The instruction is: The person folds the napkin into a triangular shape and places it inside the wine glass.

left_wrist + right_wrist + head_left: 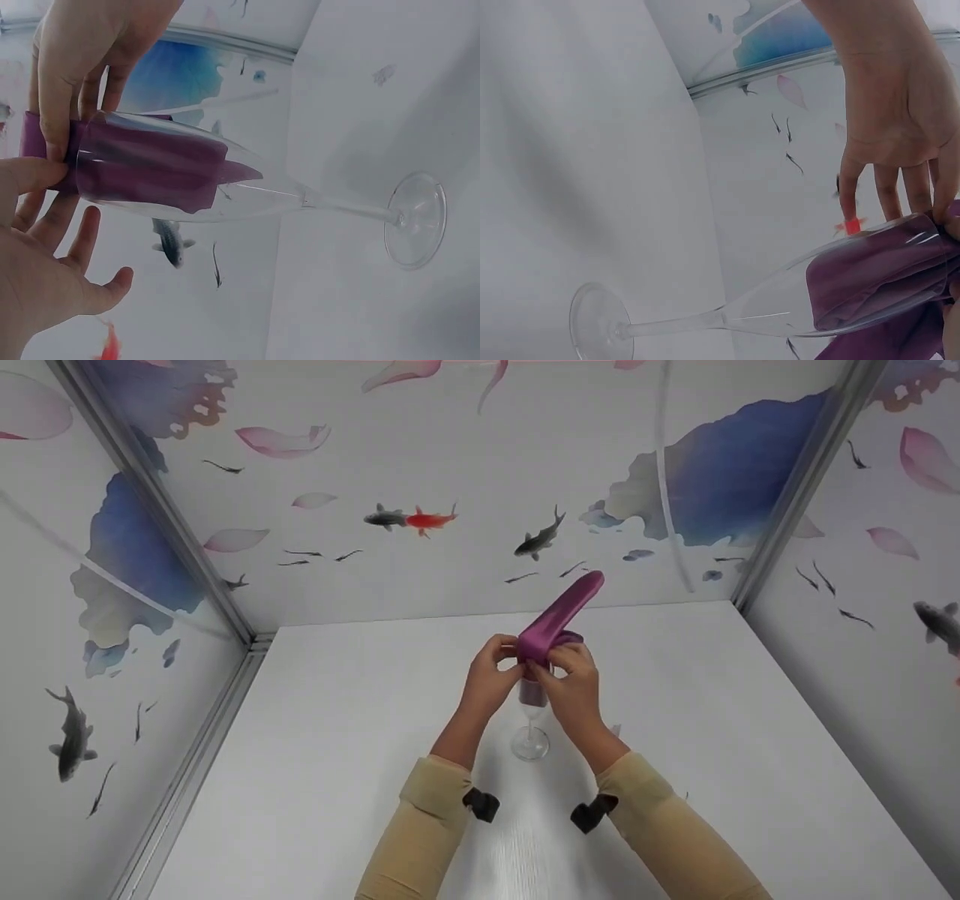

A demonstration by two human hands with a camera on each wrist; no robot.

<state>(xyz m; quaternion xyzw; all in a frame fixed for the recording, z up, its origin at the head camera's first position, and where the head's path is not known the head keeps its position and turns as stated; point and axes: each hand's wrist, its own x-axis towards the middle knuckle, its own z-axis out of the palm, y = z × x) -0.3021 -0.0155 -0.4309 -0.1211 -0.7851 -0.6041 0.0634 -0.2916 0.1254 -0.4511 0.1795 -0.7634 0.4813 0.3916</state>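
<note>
A purple satin cloth is folded into a long strip, its lower part tucked inside a clear champagne flute. The flute stands upright on the white table. My left hand pinches the cloth at the flute's rim from the left, its lower fingers spread apart in the left wrist view. From the right, my right hand pinches the cloth at the same rim. The cloth's top end sticks up and leans right. In the right wrist view the gathered cloth shows through the glass; part of my right hand lies outside that frame.
The white table surrounds the flute. Printed panels with fish and petals enclose the back and both sides, joined by metal corner posts. A small pale mark is on the table surface.
</note>
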